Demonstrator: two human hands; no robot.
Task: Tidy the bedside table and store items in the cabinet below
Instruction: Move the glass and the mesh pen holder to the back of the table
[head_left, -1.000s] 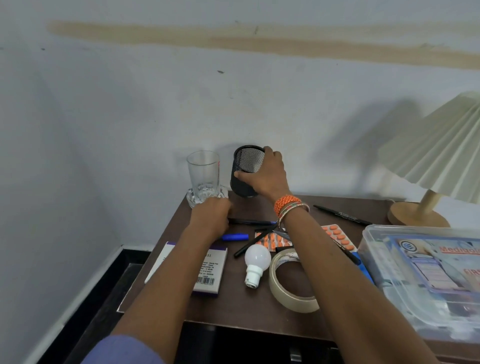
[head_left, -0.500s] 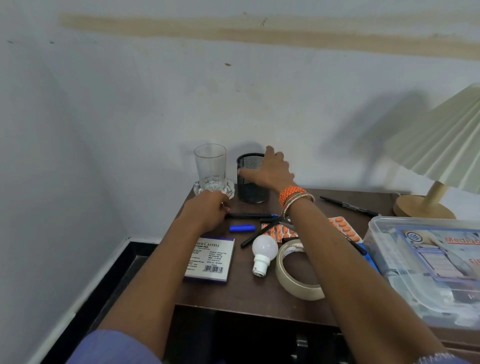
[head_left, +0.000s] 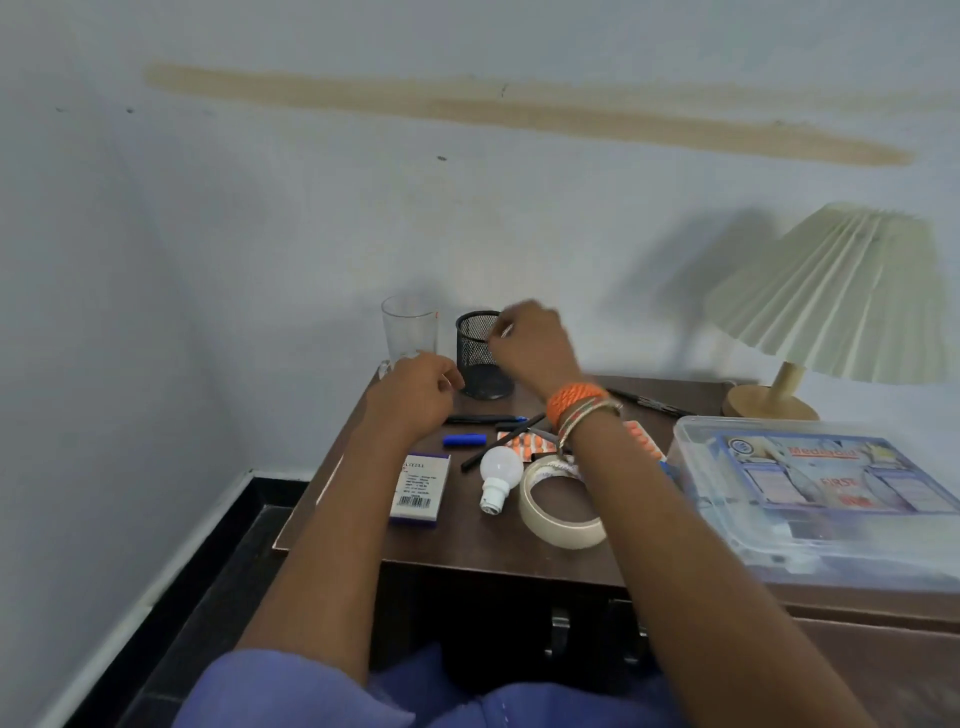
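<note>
Barely begun: mesh pen cup (head_left: 480, 356) upright at the bedside table's (head_left: 457, 545) back, pens (head_left: 483, 419), bulb (head_left: 500, 470), tape roll (head_left: 558, 506), tablet strips (head_left: 530, 444) and first-aid box (head_left: 810, 488) still out; right hand (head_left: 535, 348) blurred, grip unclear; left hand (head_left: 415, 395) loosely curled, seemingly empty.

Black mesh pen cup (head_left: 478, 358) upright, table's (head_left: 467, 551) back-left, beside glass (head_left: 408, 330).

One bulb (head_left: 500, 470), one glass (head_left: 408, 330)

Dark wooden surface (head_left: 467, 551), loaded.
Carries: glass (head_left: 409, 328), mesh cup (head_left: 480, 358), pens, bulb (head_left: 498, 475), tape roll (head_left: 558, 512), box (head_left: 420, 488), tablets (head_left: 527, 444), plastic case (head_left: 815, 493), lamp (head_left: 836, 301).
</note>
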